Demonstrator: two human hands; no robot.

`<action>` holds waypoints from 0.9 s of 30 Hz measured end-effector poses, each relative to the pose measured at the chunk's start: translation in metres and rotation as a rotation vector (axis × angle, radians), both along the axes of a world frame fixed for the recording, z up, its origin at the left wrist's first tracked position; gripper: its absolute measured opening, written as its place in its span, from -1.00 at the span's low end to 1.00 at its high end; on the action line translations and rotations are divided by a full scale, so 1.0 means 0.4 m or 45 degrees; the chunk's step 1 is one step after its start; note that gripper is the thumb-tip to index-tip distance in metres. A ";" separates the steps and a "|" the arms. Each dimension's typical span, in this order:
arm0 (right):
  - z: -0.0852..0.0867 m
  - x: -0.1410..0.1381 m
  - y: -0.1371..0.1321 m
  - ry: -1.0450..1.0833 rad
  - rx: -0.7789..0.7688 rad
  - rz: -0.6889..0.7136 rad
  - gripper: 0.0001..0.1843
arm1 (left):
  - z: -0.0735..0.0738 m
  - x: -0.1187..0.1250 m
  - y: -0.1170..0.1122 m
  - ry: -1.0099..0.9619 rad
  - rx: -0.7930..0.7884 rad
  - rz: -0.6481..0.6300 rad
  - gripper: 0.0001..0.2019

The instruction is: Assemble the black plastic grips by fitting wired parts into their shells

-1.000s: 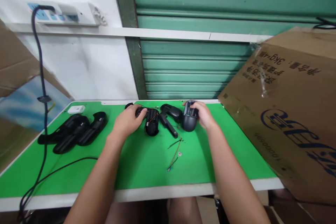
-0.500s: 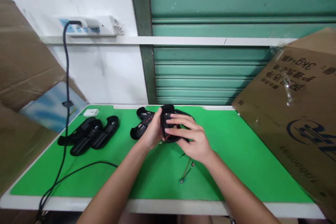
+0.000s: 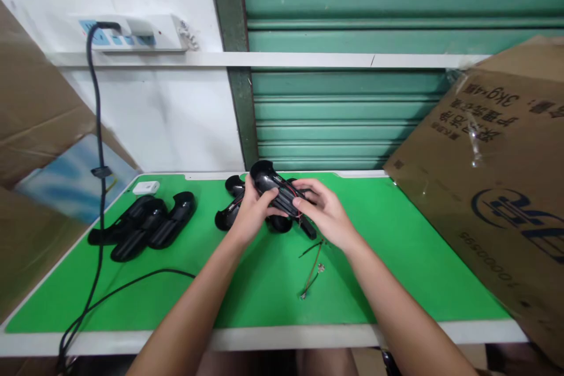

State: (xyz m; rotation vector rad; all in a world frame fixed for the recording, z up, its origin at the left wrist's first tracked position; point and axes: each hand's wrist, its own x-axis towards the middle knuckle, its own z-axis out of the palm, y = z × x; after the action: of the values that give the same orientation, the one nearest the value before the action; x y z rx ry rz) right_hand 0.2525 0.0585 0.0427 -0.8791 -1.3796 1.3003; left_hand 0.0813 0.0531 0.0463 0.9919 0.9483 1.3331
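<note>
Between both hands is a glossy black plastic shell (image 3: 265,181), curved at its end, with thin red and black wires along its right side. My left hand (image 3: 252,211) grips its left part, thumb on top. Fingers of my right hand (image 3: 325,211) close on its right end, by the wires. A small black block (image 3: 307,228) hangs or lies just below that end; I cannot tell which. Behind and below are other black shells (image 3: 227,217), partly hidden by my hands. Nearer me, a small wired circuit piece (image 3: 321,268) lies on the green mat (image 3: 414,270).
Several black shells (image 3: 173,226) lie grouped at the left, near a small white box (image 3: 145,188). A black cable (image 3: 97,111) runs from the power strip (image 3: 132,33) down across the mat. Cardboard boxes flank the table, one (image 3: 497,188) at the right.
The shell in my hands has been turned, so its glossy curved end now points up and left. My right hand has shifted from over it to its right end. The view has shifted slightly.
</note>
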 end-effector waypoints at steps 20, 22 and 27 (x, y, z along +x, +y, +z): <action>0.023 0.064 0.017 -0.277 0.380 -0.236 -0.85 | 0.042 -0.046 -0.026 -0.001 -0.482 -0.492 -0.41; 0.019 0.061 0.017 -0.277 0.442 -0.273 -0.90 | 0.043 -0.043 -0.025 -0.036 -0.425 -0.514 -0.39; 0.014 0.037 0.001 -0.270 0.646 -0.418 -0.94 | 0.049 -0.028 -0.027 -0.075 -0.343 -0.452 -0.50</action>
State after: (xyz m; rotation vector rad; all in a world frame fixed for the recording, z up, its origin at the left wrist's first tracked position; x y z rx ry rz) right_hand 0.2672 0.0590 0.0483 -0.8553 -1.5562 0.5796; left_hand 0.0700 0.0425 0.0659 0.8601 0.8361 0.9070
